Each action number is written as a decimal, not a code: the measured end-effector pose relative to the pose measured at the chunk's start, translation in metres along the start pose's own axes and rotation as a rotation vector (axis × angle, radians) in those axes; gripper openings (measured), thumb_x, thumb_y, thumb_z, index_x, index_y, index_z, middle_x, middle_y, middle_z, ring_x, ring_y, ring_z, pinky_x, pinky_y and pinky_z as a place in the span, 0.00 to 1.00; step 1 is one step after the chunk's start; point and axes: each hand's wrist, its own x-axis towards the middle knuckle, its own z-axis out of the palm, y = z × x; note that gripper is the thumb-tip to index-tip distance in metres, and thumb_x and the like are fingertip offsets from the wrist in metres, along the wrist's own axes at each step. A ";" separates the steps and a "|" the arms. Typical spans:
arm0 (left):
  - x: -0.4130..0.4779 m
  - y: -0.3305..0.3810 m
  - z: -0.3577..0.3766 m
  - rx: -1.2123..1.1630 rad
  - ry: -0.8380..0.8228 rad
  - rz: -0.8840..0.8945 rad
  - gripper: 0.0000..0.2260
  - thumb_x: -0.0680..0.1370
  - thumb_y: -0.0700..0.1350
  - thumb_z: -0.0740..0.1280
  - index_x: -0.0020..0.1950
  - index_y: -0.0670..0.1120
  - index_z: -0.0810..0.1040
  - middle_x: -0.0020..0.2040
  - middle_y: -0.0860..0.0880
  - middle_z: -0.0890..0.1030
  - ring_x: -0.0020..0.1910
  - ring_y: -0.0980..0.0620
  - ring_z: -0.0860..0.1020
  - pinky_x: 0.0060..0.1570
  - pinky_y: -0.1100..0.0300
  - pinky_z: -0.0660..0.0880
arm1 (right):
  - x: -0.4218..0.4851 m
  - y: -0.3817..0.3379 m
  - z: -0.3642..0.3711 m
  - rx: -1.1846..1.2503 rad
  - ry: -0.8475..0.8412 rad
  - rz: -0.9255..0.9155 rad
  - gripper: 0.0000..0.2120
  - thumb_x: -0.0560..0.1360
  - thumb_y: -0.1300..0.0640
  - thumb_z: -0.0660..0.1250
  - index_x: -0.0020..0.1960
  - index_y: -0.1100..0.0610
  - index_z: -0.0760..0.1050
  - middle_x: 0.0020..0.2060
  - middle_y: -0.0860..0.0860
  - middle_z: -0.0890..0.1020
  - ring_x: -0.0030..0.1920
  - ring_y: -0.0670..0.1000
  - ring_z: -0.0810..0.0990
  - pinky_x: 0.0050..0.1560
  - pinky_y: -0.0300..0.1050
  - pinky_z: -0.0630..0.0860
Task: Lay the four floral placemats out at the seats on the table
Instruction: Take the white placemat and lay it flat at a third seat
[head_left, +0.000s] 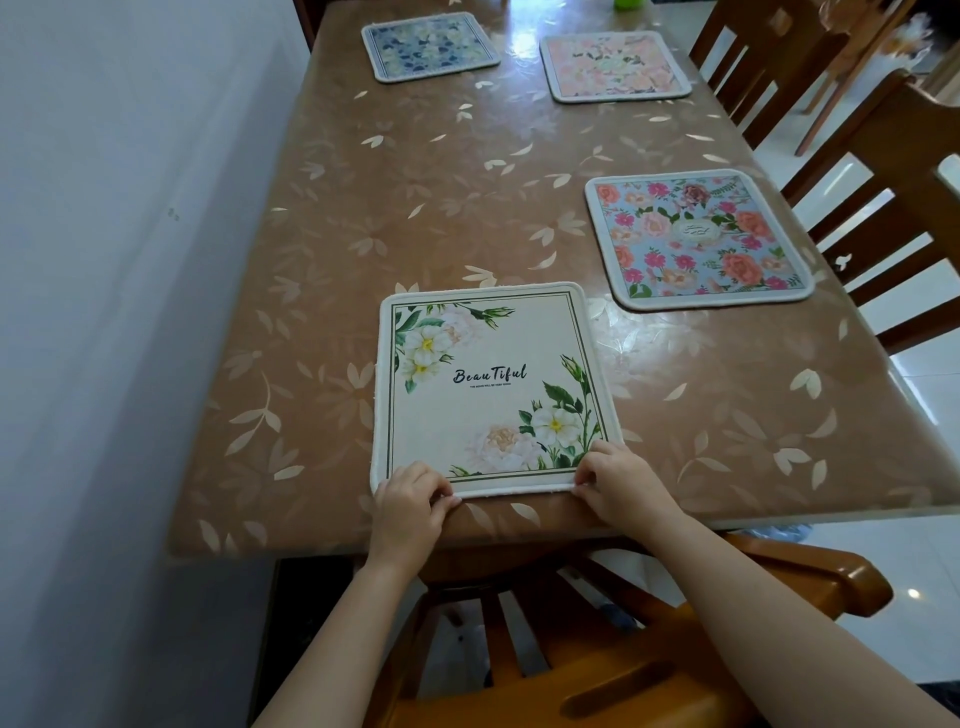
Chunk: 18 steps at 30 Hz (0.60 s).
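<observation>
Left hand (410, 501): fingers curled over the near-left corner of the cream placemat (488, 395), pinching its near edge. Right hand (618, 480): same at the near-right corner, fingers curled, edge pinched. Neither hand holds anything else.

The cream placemat lies flat on the worktop (441, 208). Its near edge is just inside the worktop's near edge, directly above the chair (779, 571) tucked in there.

Other mats, relative to the cream placemat:
- rose placemat (698, 239): beyond and to the right, near but not touching, by the worktop's right edge with the side chairs (883, 171) next to it.
- peach placemat (615, 65): further beyond on the same right side, well apart.
- blue placemat (430, 47): at the far end, roughly straight beyond, well apart.

Progress, my read: all four are down flat, none overlapping, and each looks assigned to a seat. Placement looks essentially done. What's left is probably squaring the cream placemat to the edge and letting go.

Writing: the cream placemat reads "BeauTiful" in dark script at centre. The small caps line under it is too small to read reliably. The rose placemat has an oval label at centre with illegible script. No readable text on the peach or blue placemats, and no brands visible.
</observation>
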 end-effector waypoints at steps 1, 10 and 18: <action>-0.001 0.000 0.000 0.000 0.001 0.003 0.06 0.68 0.40 0.74 0.37 0.43 0.77 0.36 0.49 0.77 0.39 0.50 0.73 0.42 0.55 0.69 | 0.000 0.000 0.000 0.001 0.000 -0.003 0.06 0.72 0.55 0.68 0.46 0.58 0.78 0.48 0.52 0.77 0.52 0.52 0.73 0.51 0.44 0.70; -0.004 -0.006 0.002 0.017 0.038 -0.012 0.06 0.68 0.39 0.74 0.37 0.45 0.77 0.37 0.51 0.75 0.39 0.52 0.73 0.42 0.58 0.65 | 0.001 0.000 0.001 0.010 0.019 0.004 0.06 0.72 0.56 0.67 0.44 0.58 0.78 0.46 0.52 0.77 0.50 0.52 0.73 0.48 0.43 0.70; 0.000 -0.021 -0.005 -0.075 0.113 -0.134 0.06 0.70 0.38 0.72 0.46 0.43 0.81 0.46 0.47 0.79 0.48 0.46 0.75 0.50 0.51 0.70 | 0.001 0.002 0.001 0.091 0.018 0.010 0.04 0.71 0.57 0.68 0.41 0.59 0.78 0.44 0.52 0.77 0.48 0.51 0.74 0.47 0.42 0.71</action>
